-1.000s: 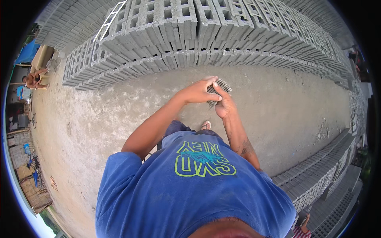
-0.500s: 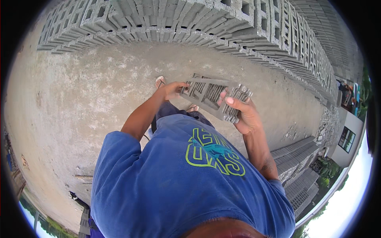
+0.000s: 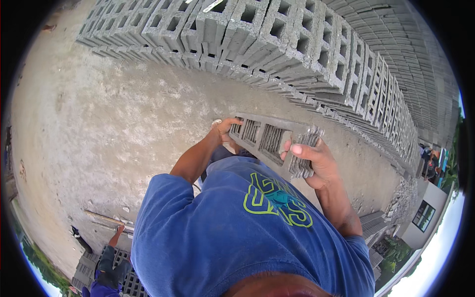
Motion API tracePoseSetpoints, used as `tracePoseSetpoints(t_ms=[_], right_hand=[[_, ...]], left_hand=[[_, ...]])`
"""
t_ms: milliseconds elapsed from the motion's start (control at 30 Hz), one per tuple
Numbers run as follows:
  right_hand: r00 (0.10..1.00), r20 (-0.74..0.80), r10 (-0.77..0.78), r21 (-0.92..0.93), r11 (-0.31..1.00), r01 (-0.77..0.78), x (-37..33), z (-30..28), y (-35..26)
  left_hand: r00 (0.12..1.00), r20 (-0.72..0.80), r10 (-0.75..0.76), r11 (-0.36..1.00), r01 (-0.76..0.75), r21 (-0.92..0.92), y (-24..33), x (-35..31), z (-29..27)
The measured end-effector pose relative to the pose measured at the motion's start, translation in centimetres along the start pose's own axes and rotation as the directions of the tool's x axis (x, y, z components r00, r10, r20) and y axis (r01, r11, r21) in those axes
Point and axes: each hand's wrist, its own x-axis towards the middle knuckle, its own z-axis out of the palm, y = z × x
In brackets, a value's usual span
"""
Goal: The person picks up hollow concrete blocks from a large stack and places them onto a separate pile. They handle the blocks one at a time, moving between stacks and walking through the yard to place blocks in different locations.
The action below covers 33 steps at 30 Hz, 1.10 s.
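A grey hollow concrete block (image 3: 271, 138) is held in front of my body, tilted, with its open cells facing me and its end grooved. My left hand (image 3: 227, 128) is closed round the block's left end. At the other end my right hand (image 3: 320, 162) grips it, thumb over the grooved edge and fingertips inside the nearest cell. The far side of the block is hidden.
Ahead runs a long wall of stacked hollow blocks (image 3: 277, 42), curving off to the right. Behind to the left, a co-worker (image 3: 110, 270) is beside more blocks (image 3: 134, 286). Rubble (image 3: 396, 203) lies on the concrete ground (image 3: 123, 128) at the right.
The stacked wall now appears closer. Both hands still hold the block, which shows slightly lower and further right. A co-worker has come into view at the lower left.
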Motion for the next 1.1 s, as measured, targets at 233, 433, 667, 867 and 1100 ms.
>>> tracePoseSetpoints(t_ms=[233, 433, 667, 867, 1100], right_hand=[[0.969, 0.215, -0.122, 0.031, 0.993, 0.118, 2.3, -8.4, -4.0], [0.989, 0.069, -0.128, -0.223, 0.965, 0.14, 10.3, -8.9, -6.7], [0.918, -0.27, -0.29, -0.469, 0.873, 0.138, 20.7, -5.0, -13.0], [0.917, -0.201, -0.344, -0.543, 0.818, 0.188, 25.7, -3.9, -16.7], [0.549, 0.03, -0.835, -0.999, -0.045, -0.013, 25.0, -2.7, -19.2]], left_hand=[[0.88, -0.185, 0.438, 0.87, -0.363, 0.335, 7.1, -7.3, 6.0], [0.629, -0.367, 0.685, 0.647, -0.294, 0.703, 17.4, -16.3, 14.4], [0.417, -0.296, 0.859, 0.407, -0.205, 0.89, 28.3, -17.6, 18.5], [0.45, -0.267, 0.852, 0.356, -0.125, 0.926, 36.5, -14.8, 18.4], [0.45, -0.208, 0.869, 0.265, -0.068, 0.962, 39.1, -14.5, 18.4]])
